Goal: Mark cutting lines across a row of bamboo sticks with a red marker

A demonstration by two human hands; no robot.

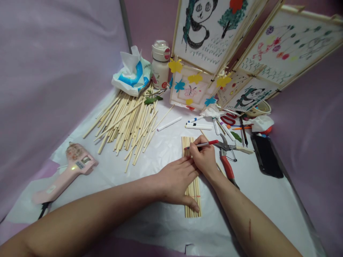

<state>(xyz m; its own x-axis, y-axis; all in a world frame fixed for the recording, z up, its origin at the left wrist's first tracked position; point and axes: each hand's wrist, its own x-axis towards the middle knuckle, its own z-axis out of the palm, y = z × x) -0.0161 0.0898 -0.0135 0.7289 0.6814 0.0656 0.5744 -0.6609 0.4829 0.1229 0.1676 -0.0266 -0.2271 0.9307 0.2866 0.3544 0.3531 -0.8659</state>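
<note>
nearest the body, the low end of a flat row of slim pale wooden sticks (193,189) lies on the white sheet-covered table (158,228), with a thin red line crossing some of the sticks there. the row's long axis runs almost straight from 6 to 12 o'clock, directly ahead of the person. the left hand (178,180) comes in from 8 o'clock, palm down and spread wide; it grips nothing but lies flat over the middle of the row, thumb across the low end. the right hand (205,153), coming from 5 o'clock, is curled closed around a slender pen with a red end (203,144). this hand is the nearer one to the row's far end, and the pen lies crosswise to the sticks, its tip towards 9 o'clock, at the row's left edge; whether the tip touches wood i cannot tell.

taking the row as the clock's centre, a pink plastic corded tool (64,178) lies at 9, red-handled metal pliers (227,166) at 3, and a black rectangular phone (266,155) beyond them. farther off, a loose heap of pale wooden sticks (128,125) fans out at 10, white-barrelled markers (198,126) lie at 12, and upright wood-framed panels with panda drawings (202,43) stand at 1
</note>
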